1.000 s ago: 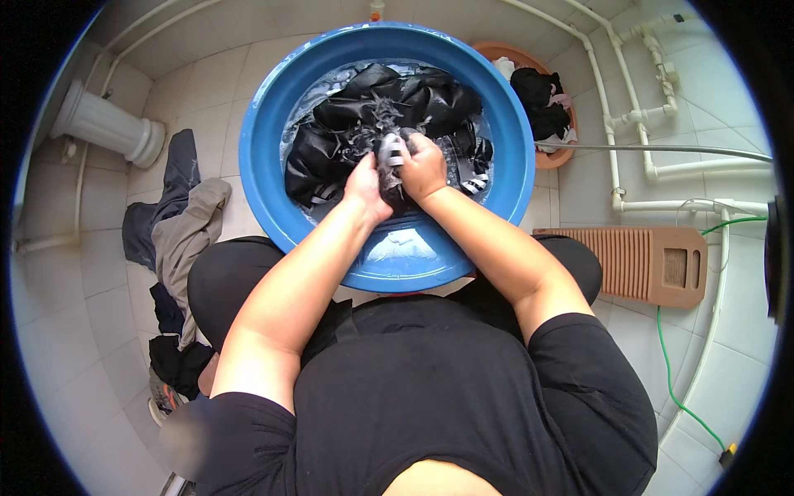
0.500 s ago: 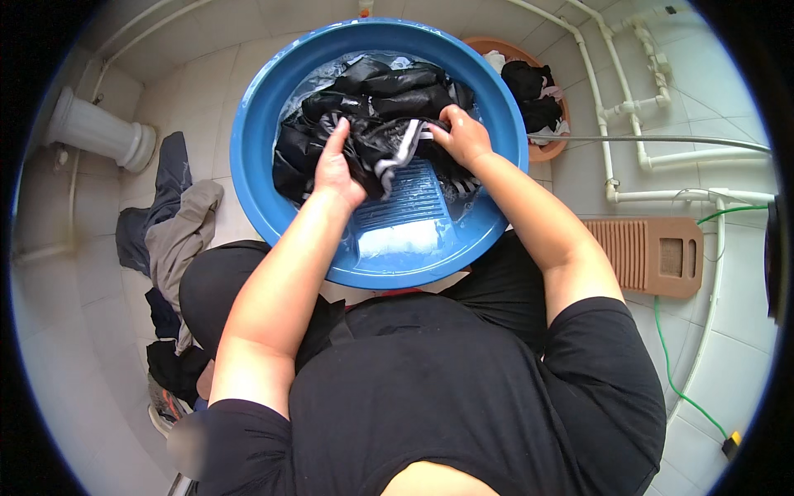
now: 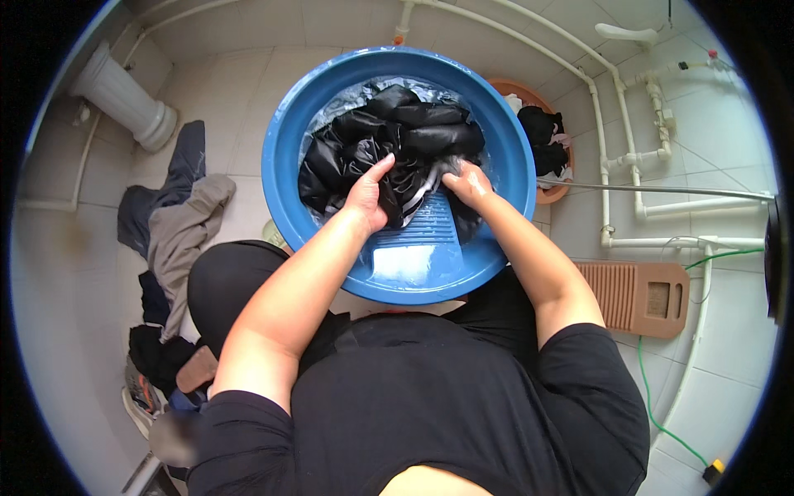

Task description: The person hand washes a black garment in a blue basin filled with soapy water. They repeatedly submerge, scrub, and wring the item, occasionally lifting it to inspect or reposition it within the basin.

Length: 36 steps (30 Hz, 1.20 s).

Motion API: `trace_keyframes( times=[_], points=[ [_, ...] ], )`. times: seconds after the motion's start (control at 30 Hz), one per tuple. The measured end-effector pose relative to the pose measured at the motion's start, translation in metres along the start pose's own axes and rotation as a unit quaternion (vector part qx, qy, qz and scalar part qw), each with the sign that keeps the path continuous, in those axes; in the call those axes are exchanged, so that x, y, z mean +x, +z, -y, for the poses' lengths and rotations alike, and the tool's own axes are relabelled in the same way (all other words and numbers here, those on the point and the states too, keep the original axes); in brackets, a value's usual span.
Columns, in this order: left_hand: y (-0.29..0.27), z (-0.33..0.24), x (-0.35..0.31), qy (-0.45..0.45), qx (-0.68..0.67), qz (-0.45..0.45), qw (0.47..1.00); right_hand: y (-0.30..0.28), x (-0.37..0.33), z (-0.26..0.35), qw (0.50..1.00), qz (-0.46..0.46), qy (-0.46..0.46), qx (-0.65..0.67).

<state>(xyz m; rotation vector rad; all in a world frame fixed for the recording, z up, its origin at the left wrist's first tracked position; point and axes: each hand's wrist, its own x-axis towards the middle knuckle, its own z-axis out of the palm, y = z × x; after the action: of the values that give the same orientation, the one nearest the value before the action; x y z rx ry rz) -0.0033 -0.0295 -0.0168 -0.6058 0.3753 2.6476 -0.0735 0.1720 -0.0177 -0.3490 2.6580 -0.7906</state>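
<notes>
A round blue basin stands before me with soapy water and a shiny, wet black garment heaped inside. The ribbed blue washboard in the basin slopes toward me. My left hand is closed on the near left side of the garment, thumb raised and its other fingers hidden under the cloth. On the near right side, my wet right hand grips the garment's white-striped part at the top of the washboard. The rest of the cloth lies bunched beyond both hands.
An orange-brown tub of clothes sits behind the basin on the right. A brown washboard lies near white pipes and a green cord. Grey and beige clothes lie on the floor at left, near a white pedestal.
Both hands have lowered the gathered cloth onto the washboard's top, and the striped edge is now more bunched. The whole view has shifted slightly, with the basin lower and farther right.
</notes>
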Motion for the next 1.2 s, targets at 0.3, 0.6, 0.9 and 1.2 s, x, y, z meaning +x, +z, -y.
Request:
trace_keyframes(
  times=[0.3,0.6,0.9,1.2],
  points=[
    [0.005,-0.008,-0.004,-0.148,-0.031,0.062,0.987,0.048,-0.069,0.125,0.895,-0.246,-0.360,0.095],
    [0.012,0.025,-0.009,-0.013,0.059,-0.136,0.989,0.062,-0.026,0.085,0.951,-0.228,-0.114,0.176],
    [0.007,0.011,-0.002,0.001,0.051,-0.124,0.991,0.045,-0.013,0.074,0.945,-0.234,-0.221,0.054],
    [-0.012,0.004,0.010,0.091,0.040,-0.106,0.989,0.015,0.002,-0.043,0.942,0.040,-0.050,-0.328]
  ],
)
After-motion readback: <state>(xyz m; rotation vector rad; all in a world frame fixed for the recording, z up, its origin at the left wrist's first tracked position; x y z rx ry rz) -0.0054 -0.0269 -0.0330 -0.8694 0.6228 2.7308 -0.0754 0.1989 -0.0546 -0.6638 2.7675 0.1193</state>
